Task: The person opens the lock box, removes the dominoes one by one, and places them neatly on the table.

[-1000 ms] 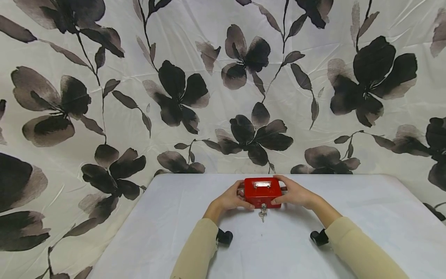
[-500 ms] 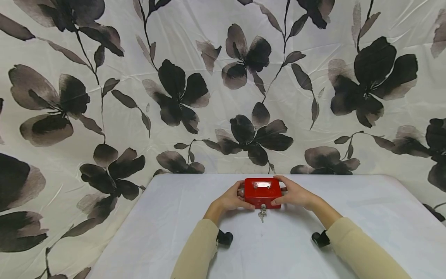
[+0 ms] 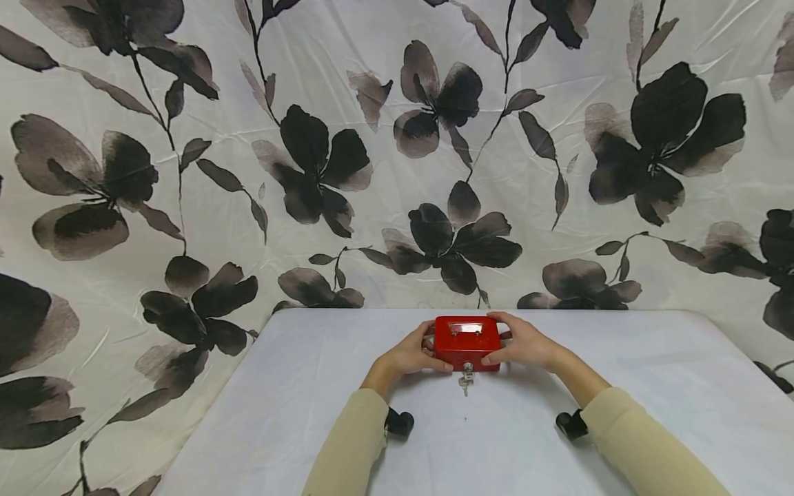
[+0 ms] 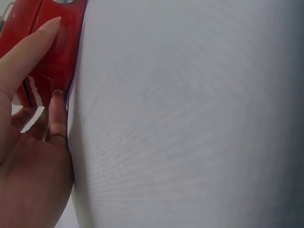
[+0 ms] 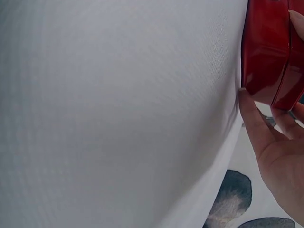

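A small red metal cash box [image 3: 466, 348] sits near the far edge of the table, its lid down and a silver handle [image 3: 466, 328] on top. Keys [image 3: 465, 383] hang from the lock at its front. My left hand [image 3: 409, 351] holds the left side, thumb along the front face and the other fingers at the side. On the right side, my right hand [image 3: 524, 342] grips it likewise, with a finger over the back corner. Both wrist views show fingertips against the red walls [image 4: 59, 57], low by the tabletop.
White cloth covers the table [image 3: 471, 448], which ends just behind the box. Beyond it hangs a pale curtain [image 3: 372, 275] with dark flowers. Black wrist devices [image 3: 400, 423] show below both sleeves.
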A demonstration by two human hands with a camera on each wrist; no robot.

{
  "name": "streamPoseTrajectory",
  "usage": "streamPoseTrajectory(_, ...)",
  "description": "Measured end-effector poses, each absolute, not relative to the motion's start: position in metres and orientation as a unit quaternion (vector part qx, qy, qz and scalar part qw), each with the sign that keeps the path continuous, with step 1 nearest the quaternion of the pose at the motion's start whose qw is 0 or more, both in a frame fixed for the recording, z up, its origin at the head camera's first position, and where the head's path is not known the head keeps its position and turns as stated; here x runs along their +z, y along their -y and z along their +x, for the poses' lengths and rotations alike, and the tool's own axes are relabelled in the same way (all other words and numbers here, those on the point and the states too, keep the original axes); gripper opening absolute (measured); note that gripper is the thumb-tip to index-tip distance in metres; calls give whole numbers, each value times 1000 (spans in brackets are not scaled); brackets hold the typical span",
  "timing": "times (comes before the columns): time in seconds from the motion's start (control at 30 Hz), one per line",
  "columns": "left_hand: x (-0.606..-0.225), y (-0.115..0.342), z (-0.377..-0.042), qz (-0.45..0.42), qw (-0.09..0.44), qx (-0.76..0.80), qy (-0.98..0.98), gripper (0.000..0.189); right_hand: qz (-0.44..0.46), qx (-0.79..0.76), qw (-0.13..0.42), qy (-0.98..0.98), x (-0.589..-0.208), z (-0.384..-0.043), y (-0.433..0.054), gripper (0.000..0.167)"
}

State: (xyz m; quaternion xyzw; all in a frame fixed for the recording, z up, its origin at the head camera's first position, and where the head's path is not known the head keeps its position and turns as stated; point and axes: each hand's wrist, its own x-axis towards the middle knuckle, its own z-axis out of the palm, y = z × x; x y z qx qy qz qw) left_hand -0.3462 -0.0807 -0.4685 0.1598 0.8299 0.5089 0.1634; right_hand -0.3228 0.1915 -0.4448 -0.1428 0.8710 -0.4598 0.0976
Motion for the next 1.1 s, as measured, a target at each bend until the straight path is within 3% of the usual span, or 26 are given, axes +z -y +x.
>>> streamPoseTrajectory(1.1, -468, 81, -348, 162, 168, 513, -826, 93, -151, -440, 118, -877, -439, -332, -197, 95)
